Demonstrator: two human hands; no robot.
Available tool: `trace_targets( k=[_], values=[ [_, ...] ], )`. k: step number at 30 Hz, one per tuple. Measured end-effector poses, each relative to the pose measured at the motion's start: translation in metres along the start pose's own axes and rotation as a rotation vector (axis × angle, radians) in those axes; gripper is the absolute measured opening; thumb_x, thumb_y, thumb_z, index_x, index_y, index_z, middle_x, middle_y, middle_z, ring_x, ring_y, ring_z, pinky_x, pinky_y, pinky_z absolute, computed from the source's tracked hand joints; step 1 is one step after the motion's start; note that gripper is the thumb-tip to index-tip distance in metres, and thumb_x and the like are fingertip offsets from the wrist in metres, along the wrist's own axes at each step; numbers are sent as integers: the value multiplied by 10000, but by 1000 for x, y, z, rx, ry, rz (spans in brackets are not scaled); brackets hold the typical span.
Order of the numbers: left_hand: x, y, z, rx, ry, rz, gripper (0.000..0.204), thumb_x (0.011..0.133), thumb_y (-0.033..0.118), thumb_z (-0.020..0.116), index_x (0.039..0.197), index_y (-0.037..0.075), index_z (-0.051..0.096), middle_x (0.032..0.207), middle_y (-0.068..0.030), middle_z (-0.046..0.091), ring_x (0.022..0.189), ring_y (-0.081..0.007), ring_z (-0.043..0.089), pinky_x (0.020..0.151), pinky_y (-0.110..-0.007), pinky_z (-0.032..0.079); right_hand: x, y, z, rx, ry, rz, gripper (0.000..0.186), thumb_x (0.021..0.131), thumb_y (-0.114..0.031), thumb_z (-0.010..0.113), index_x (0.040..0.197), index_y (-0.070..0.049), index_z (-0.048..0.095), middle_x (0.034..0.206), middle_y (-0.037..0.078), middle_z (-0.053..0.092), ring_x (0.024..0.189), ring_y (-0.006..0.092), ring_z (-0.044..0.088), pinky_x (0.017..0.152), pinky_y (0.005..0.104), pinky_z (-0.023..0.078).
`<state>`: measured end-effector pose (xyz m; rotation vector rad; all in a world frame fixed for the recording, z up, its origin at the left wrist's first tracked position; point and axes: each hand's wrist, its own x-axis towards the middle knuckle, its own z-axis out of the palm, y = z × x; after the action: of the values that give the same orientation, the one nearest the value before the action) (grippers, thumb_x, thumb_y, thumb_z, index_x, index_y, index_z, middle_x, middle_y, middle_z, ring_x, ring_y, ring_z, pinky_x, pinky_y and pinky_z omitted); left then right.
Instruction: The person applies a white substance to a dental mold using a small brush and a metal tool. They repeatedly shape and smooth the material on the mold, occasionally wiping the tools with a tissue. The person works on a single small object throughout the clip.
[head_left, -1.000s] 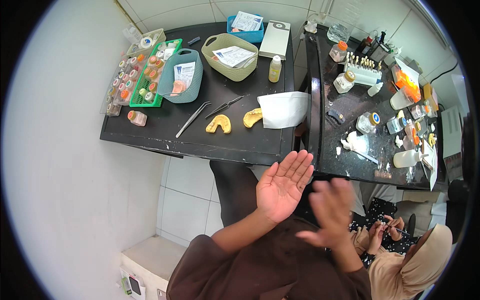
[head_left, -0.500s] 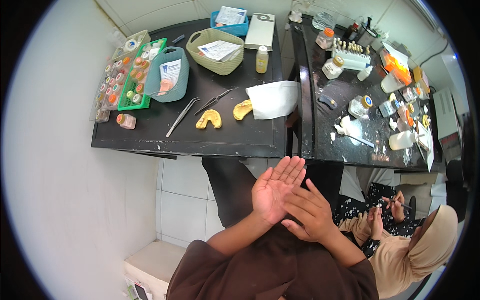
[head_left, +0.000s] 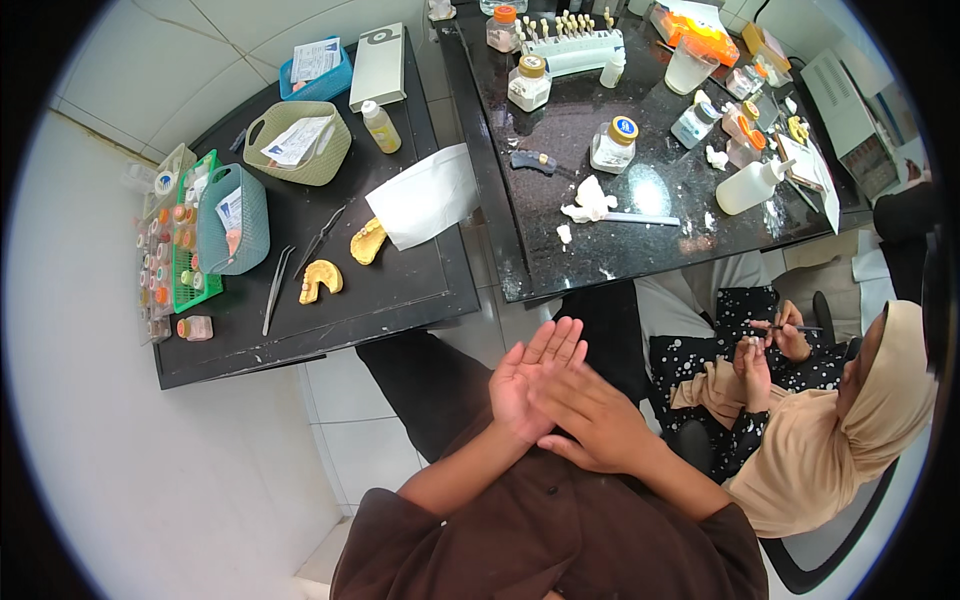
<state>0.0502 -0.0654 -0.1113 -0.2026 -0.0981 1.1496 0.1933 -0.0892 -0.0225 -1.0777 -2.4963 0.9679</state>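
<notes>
My left hand (head_left: 516,398) is palm up with its fingers stretched out. Across it lies my right hand (head_left: 597,423), palm down, its fingers flat over the left palm. No object shows between the two, though the covered part of the palm is hidden. Beyond them on the left black table are a yellow horseshoe-shaped dental cast (head_left: 320,280) and a second dental cast (head_left: 367,242), partly under a white sheet of paper (head_left: 428,196). Metal tweezers (head_left: 275,292) and a slim dark metal tool (head_left: 318,242) rest beside the casts.
Baskets (head_left: 318,170) and a green crate (head_left: 197,285) of small jars stand on the left table. The right black counter (head_left: 560,265) carries jars, a squeeze bottle (head_left: 745,188), a tooth shade rack (head_left: 575,52) and a blue-handled brush (head_left: 640,219). A co-worker (head_left: 800,440) sits close on my right.
The view has swung to the right, so the tables appear further left. My right hand has slid further across the left palm, covering more of it.
</notes>
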Motion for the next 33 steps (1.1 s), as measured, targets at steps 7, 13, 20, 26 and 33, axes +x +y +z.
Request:
trace_targets(
  k=[7,13,20,26,33],
  values=[
    [8,-43,38,351,-109,719,913,907,609,506,1568,102,134,1645,-114,118,1507,-332,114,1231,-367,99,70,-28,7,-227,143,-99,765,856,-583,558,1430,-82,494,1540,171,372,1478,366,238,1183,588,109],
    [-42,71,105,654,35,663,785,995,533,332,1587,135,3,1661,-91,-24,1531,-268,4,1233,-416,70,135,-76,40,7,80,-502,757,874,-615,517,1475,-160,451,1595,161,277,1509,348,150,1190,580,78],
    [-149,93,113,1016,442,1030,745,1001,519,311,1569,98,76,1637,-116,64,1519,-280,66,1229,-426,85,199,-202,47,506,83,-847,694,977,-548,433,1564,-219,260,1647,161,84,1520,356,68,1197,543,91],
    [-191,96,99,1137,636,1118,720,1005,508,294,1553,67,139,1616,-138,138,1508,-291,119,1226,-434,98,180,-220,67,910,-159,-882,759,1026,-510,336,1589,-106,28,1650,167,-40,1523,354,13,1205,521,56],
    [-194,120,98,1270,734,1257,703,1011,494,273,1536,31,213,1592,-164,226,1495,-303,180,1223,-445,113,187,-212,96,840,336,-963,791,1007,-365,410,1565,-10,-23,1650,172,-27,1531,309,-9,1218,460,14]
  ],
)
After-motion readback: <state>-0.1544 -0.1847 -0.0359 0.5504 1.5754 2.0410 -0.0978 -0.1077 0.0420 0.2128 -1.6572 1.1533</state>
